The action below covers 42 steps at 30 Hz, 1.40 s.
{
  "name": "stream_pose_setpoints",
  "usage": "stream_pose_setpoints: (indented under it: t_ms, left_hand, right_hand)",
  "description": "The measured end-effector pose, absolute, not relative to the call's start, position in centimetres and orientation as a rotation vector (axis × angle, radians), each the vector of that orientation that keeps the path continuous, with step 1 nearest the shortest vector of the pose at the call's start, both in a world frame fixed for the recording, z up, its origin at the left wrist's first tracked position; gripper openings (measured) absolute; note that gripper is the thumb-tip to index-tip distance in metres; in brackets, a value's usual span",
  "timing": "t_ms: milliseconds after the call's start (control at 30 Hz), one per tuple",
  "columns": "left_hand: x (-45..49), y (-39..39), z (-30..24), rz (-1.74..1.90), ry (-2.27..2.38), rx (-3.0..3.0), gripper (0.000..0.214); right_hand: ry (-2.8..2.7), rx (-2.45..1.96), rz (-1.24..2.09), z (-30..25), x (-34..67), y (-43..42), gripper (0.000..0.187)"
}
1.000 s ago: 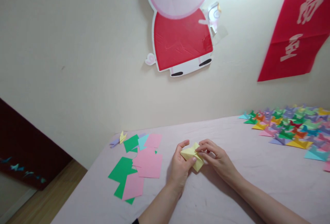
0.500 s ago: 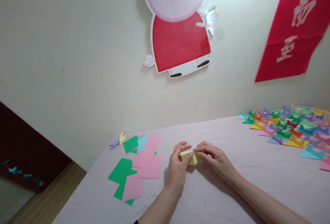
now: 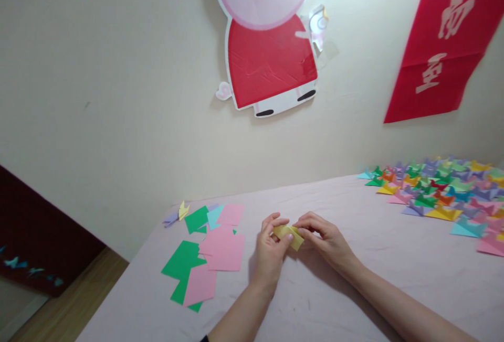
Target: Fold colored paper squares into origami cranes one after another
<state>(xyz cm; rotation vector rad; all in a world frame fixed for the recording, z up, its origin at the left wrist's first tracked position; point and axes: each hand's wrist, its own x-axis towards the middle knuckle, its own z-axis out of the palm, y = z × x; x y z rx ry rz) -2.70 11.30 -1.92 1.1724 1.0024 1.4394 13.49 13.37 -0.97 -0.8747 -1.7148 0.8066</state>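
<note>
A small folded piece of yellow paper (image 3: 289,236) is pinched between both hands just above the pale pink table (image 3: 374,274). My left hand (image 3: 269,252) grips its left side with thumb and fingers closed. My right hand (image 3: 325,239) holds its right side, fingertips pressed on the fold. Much of the paper is hidden by my fingers.
Loose pink, green and blue paper squares (image 3: 214,250) lie to the left of my hands. Two small folded pieces (image 3: 178,213) sit near the table's far left corner. Several coloured folded paper figures (image 3: 441,192) cover the far right. A cartoon cut-out (image 3: 270,38) and red banner (image 3: 437,43) hang on the wall.
The yellow paper has been folded narrower and flatter between my fingers. Both hands stayed in the same spot; the camera shifted slightly.
</note>
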Motion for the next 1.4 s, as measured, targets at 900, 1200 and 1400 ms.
stream_pose_setpoints:
  t_ms: [900,1200,1400]
  left_hand:
    - [-3.3,11.6,-1.5,1.498,1.294,1.609,0.015]
    - [-3.4,11.8,-1.8,1.525,1.293,1.55,0.022]
    - [-3.3,11.7,-1.8,1.523,1.299,1.557,0.017]
  right_hand:
    - [-1.683,-0.949,0.801,-1.2,13.1,13.0,0.011]
    - [-1.701,-0.909,0.767,-0.9,12.7,12.8,0.016]
    - [-1.719,-0.959,0.835,-1.5,12.7,12.9,0.016]
